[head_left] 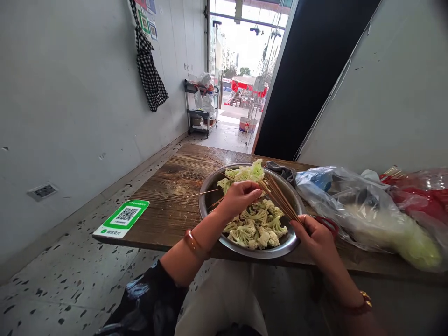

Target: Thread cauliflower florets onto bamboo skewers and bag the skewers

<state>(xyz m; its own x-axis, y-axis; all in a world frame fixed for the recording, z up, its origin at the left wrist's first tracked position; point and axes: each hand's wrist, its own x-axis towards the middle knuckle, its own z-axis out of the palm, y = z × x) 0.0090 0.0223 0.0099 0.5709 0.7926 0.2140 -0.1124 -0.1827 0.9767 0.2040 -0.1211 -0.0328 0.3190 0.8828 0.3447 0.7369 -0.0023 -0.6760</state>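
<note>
A metal bowl of cauliflower florets stands before me on the wooden table. My right hand, at the bowl's right rim, is closed around the lower end of a bundle of thin wooden skewers that slants up to the left. Over the florets, my left hand has its fingers pinched together by the bundle's upper ends; what lies between them I cannot make out. Cauliflower pieces on skewers rest at the bowl's far side, with stick ends jutting past the left rim.
Clear plastic bags with pale green produce lie at right, beside red plastic packaging. A dark cloth sits behind the bowl. The green QR-code card is at the table's left corner. Beyond stand a cart and a glass doorway.
</note>
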